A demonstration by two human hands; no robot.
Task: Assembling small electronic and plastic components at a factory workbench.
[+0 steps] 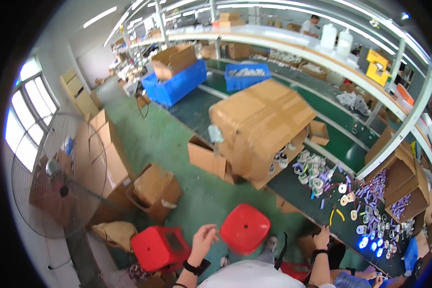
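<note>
My left hand (205,238) is held in the air beside a red stool (245,228), its fingers loosely bent and apart, with nothing in them. At the edge of the dark workbench (293,192) is my right hand (321,236), fingers partly stretched and no held thing showing. Closest to it on the bench lies a hand tool with yellow handles (337,217), probably pliers. Farther in are purple cylindrical cells (369,197), and small round white parts (318,183) with wires. Several round parts (373,243) glow blue.
A large taped carton (269,120) stands on the bench, with blue bins (174,82) beyond. To the left are a second red stool (159,248), open cartons (153,189) and a standing fan (62,187). Another person's hands (369,273) work at the lower right.
</note>
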